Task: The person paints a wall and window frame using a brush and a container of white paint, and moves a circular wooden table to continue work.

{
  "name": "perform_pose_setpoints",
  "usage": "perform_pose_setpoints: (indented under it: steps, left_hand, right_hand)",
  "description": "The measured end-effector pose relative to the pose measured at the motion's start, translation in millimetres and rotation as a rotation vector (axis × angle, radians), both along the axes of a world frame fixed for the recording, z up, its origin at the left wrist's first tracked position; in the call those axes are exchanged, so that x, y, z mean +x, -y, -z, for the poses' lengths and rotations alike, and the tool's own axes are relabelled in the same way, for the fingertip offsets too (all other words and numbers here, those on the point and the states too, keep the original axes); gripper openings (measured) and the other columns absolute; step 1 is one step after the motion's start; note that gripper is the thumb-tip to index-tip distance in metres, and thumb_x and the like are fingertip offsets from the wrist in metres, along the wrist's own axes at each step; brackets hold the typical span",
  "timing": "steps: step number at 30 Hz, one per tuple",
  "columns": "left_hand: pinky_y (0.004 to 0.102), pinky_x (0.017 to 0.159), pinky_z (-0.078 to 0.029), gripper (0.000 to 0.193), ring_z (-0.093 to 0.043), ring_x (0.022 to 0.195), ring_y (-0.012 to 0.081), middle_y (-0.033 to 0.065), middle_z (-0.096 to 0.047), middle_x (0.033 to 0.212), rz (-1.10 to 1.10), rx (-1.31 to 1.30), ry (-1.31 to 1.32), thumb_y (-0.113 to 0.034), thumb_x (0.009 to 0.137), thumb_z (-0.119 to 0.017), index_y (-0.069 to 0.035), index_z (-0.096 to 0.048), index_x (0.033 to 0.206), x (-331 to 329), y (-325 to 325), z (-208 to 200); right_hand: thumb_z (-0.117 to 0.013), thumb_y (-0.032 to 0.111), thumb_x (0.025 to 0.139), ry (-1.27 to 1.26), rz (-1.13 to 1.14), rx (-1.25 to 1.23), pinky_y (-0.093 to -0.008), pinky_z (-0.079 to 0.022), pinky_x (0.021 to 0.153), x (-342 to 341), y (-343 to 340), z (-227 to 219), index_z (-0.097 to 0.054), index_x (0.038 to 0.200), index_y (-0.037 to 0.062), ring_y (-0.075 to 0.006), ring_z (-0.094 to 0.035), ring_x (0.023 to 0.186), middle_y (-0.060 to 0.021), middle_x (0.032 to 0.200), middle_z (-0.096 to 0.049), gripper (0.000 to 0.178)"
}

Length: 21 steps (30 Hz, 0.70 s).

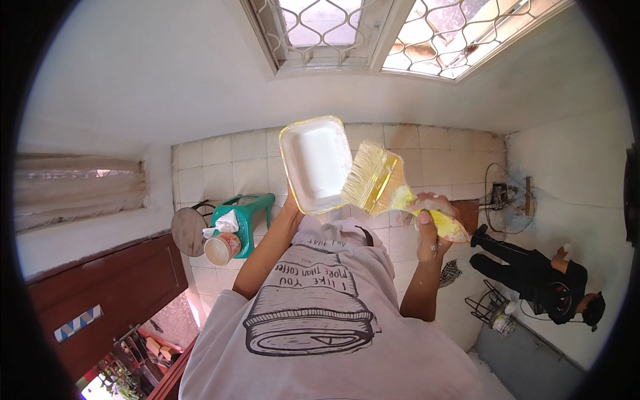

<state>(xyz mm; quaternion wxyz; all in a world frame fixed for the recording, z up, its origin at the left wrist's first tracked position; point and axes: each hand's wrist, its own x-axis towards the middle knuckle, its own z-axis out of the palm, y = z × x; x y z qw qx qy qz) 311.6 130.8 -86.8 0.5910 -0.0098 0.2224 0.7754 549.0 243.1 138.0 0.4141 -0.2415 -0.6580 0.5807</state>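
Observation:
My left hand (292,205) grips a rectangular white tub (316,160) by its lower left side; most of the fingers are hidden behind it. White paint coats the tub's inside, and its rim is smeared yellow. In my right hand (432,225) is a wide paintbrush (380,181), held by its yellow-stained handle. Its pale bristles point left and touch or nearly touch the tub's right rim; I cannot tell which. Specks of white paint show on my right hand and wrist.
A green plastic stool (252,217) at the left carries a paint bucket (222,249) and a white cloth (225,222). Beside it stands a round wooden stool (189,231). Grilled windows (327,30) are ahead. At the right are a person in black (563,287), a metal-framed stool (492,305) and a cable (489,200).

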Motion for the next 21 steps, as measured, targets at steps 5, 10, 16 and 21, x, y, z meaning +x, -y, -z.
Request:
perform_pose_setpoints:
  steps: [5, 10, 16, 21]
  left_hand:
    - [0.0491, 0.105, -0.048, 0.088, -0.056, 0.126, 0.0296, 0.0109, -0.052, 0.142, 0.039, -0.020, 0.008, -0.078, 0.090, -0.028, -0.013, -0.038, 0.149, 19, -5, -14]
    - [0.0481, 0.106, -0.048, 0.092, -0.055, 0.127, 0.0291, 0.0106, -0.051, 0.143, 0.120, 0.013, 0.018, -0.081, 0.088, -0.026, -0.014, -0.037, 0.150, 30, -21, -52]
    - [0.0470, 0.107, -0.047, 0.096, -0.054, 0.128, 0.0284, 0.0103, -0.050, 0.144, 0.174, 0.040, -0.001, -0.084, 0.086, -0.023, -0.014, -0.035, 0.151, 39, -27, -70]
    - [0.0460, 0.107, -0.047, 0.097, -0.054, 0.128, 0.0268, 0.0100, -0.051, 0.143, 0.166, 0.013, 0.038, -0.084, 0.086, -0.022, -0.014, -0.035, 0.151, 36, -20, -85]
  right_hand:
    - [-0.058, 0.006, 0.095, -0.025, -0.037, -0.078, -0.0232, -0.049, 0.057, -14, -9, 5, -0.065, 0.098, -0.0063, -0.0122, -0.062, 0.062, -0.0153, 0.093, -0.067, 0.015]
    - [-0.058, 0.006, 0.096, 0.116, -0.061, -0.002, -0.0226, -0.045, 0.053, -44, -14, 11, -0.065, 0.096, -0.0024, -0.0067, -0.057, 0.058, -0.0071, 0.075, -0.065, 0.011]
    - [-0.055, 0.007, 0.098, 0.336, -0.182, 0.177, -0.0267, -0.046, 0.056, -68, -16, 19, -0.064, 0.093, -0.0010, -0.0110, -0.058, 0.058, -0.0078, 0.077, -0.064, 0.013]
    - [-0.056, 0.007, 0.097, 0.363, -0.161, 0.266, -0.0314, -0.048, 0.058, -71, -18, 26, -0.064, 0.094, 0.0004, -0.0205, -0.060, 0.058, -0.0100, 0.078, -0.064, 0.011]
